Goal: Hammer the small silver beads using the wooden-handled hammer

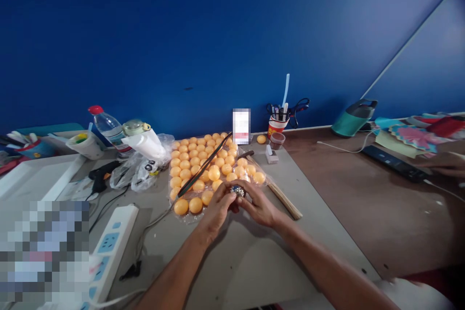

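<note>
My left hand (220, 207) and my right hand (260, 205) meet in front of the orange balls, their fingers curled round a small shiny silver round piece (237, 191). Both thumbs press on it from the near side, and its lower part is hidden by the fingers. Right behind my hands, many orange balls (194, 161) lie in rows in clear plastic wrap. A long dark strip (203, 167) rests slantwise across them. Just right of the balls lies a bundle of thin tan sticks (285, 201).
On the left are a white power strip (112, 237), a black glue gun (103, 177), plastic bags (143, 169) and a bottle (109, 128). A cup of tools (278, 126), a small clear cup (277, 140) and a teal container (354, 118) stand behind. Another person's hand (448, 163) is at right.
</note>
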`<state>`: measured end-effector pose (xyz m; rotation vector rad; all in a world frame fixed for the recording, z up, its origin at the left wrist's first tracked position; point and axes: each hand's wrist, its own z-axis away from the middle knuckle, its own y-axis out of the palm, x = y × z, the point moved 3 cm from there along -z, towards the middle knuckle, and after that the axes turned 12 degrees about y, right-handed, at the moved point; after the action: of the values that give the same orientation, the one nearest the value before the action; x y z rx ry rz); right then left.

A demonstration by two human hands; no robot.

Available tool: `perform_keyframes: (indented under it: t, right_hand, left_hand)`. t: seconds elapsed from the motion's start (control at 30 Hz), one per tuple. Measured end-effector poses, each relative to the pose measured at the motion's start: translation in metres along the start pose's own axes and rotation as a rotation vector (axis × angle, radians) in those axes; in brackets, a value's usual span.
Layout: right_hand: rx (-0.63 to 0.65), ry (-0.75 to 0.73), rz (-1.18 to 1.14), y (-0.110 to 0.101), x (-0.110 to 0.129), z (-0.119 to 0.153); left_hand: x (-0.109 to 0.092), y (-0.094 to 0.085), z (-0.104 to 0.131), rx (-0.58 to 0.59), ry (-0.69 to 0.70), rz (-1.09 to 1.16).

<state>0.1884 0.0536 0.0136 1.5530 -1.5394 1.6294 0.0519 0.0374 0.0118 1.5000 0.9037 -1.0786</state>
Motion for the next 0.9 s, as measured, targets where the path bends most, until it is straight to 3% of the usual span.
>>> perform_keyframes:
  t: [0.47, 0.9]
  right_hand:
    - [-0.061, 0.03, 0.035, 0.001, -0.006, 0.001]
    - [-0.052, 0.147, -0.121, 0.001, -0.01, -0.002]
  left_hand:
    - [-0.005, 0.0, -0.001, -0.032, 0.017, -0.035]
    - [0.001, 0.003, -0.004, -0.067, 0.064, -0.045]
